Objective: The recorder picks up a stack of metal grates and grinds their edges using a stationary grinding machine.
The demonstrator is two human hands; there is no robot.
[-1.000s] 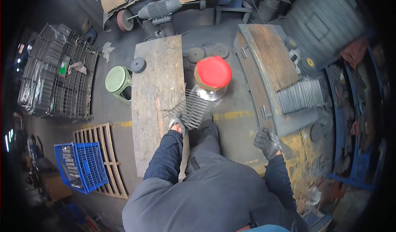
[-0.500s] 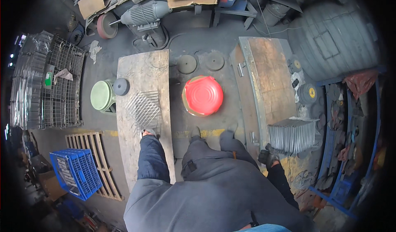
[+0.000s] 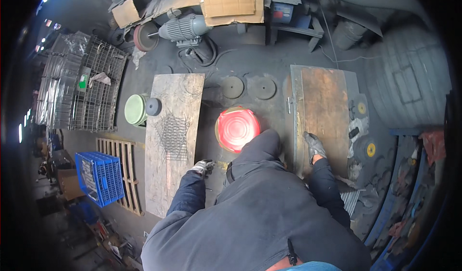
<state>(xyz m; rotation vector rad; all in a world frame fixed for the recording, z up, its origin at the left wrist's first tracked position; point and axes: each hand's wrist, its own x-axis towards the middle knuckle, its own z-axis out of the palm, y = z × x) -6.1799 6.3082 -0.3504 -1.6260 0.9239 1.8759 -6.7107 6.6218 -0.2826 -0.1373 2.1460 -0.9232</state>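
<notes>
My left hand (image 3: 203, 168), in a grey glove, hangs beside the right edge of the left wooden board (image 3: 160, 187). Its fingers are loosely apart, with nothing visible in them. Overlapping metal wire grids (image 3: 173, 132) lie on that board, beyond the hand. My right hand (image 3: 314, 146), also gloved, rests on the left part of the right wooden-topped bench (image 3: 326, 109). The fingers there are stretched out and hold nothing. A row of thin metal racks (image 3: 351, 201) stands near my right forearm, which partly hides it.
A round red-topped stool (image 3: 238, 129) stands between the benches, close to my knee. Beyond it lie two grey discs (image 3: 232, 87). At the left are a green stool (image 3: 136, 109), a blue crate (image 3: 100, 178), a wooden pallet (image 3: 129, 174) and wire cages (image 3: 91, 85). A motor (image 3: 184, 29) sits at the back.
My left hand has left the wire grids and moved right, off the board. My right hand has moved forward from beside the metal racks onto the bench top. My body has shifted forward.
</notes>
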